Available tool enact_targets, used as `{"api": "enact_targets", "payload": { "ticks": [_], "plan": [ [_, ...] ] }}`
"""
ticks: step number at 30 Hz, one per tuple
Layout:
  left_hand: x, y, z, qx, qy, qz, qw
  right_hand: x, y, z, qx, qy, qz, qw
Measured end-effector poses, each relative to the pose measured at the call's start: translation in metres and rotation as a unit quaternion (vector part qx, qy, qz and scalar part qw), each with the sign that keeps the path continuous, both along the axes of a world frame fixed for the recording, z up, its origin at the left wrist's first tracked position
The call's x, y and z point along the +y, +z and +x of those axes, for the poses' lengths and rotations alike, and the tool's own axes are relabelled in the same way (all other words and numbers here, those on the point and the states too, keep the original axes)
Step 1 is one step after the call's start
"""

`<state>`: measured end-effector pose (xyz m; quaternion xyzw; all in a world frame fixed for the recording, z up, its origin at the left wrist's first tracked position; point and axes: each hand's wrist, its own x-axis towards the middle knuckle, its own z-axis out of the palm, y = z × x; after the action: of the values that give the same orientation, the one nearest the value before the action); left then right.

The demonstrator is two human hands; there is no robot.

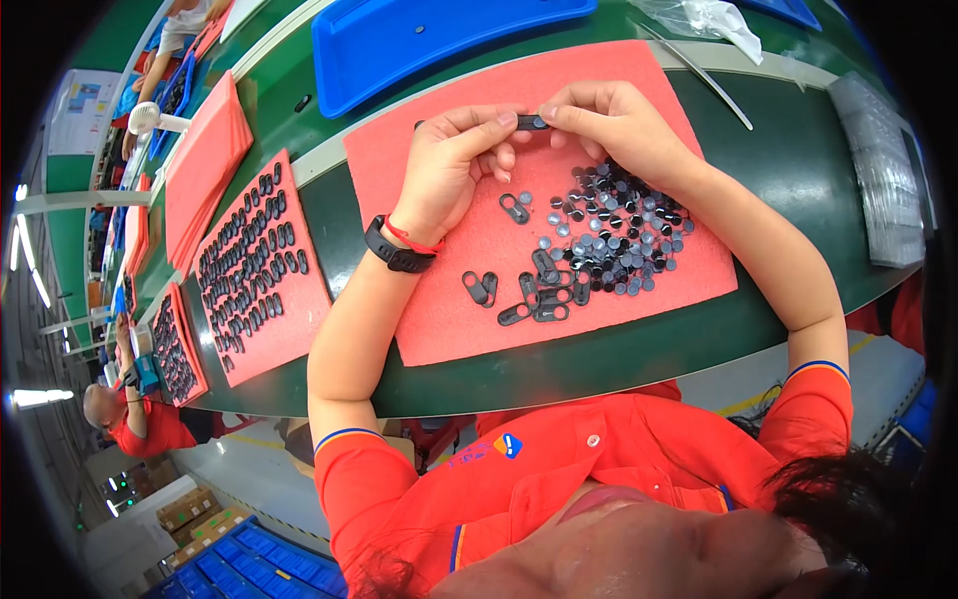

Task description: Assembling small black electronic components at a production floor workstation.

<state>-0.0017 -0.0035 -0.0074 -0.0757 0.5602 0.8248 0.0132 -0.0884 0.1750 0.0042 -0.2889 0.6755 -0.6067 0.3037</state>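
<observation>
1. A small black piece (528, 122) is held over the pink sheet (439, 329), on the side away from the tabletop's (788, 170) near edge.
2. The left hand (444, 165) pinches its left end, and the right hand (624, 130) pinches its right end.
3. It looks light, hard and maybe slippery, so its two ends seem good to hold.
4. Closer to the near edge lie loose black pieces (581, 290) and a heap of little discs (629, 250).
5. Past the sheet sits a blue tray (399, 50).
</observation>
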Motion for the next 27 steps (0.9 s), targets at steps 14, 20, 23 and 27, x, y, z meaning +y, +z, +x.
{"api": "enact_targets", "payload": {
  "ticks": [14,20,23,27],
  "plan": [
    [-0.039,0.057,0.09,0.062,0.066,-0.313,0.945,-0.002,-0.002,0.01,0.069,0.042,0.018,0.997],
    [-0.119,0.079,0.19,-0.054,0.278,-0.522,0.804,0.001,-0.006,0.005,0.075,0.042,0.019,0.996],
    [-0.17,0.073,0.246,-0.117,0.315,-0.573,0.748,0.0,-0.009,0.004,0.086,0.044,0.011,0.995],
    [-0.195,0.06,0.288,-0.198,0.287,-0.657,0.668,-0.001,-0.012,0.003,0.096,0.048,0.008,0.994]
  ]
}}
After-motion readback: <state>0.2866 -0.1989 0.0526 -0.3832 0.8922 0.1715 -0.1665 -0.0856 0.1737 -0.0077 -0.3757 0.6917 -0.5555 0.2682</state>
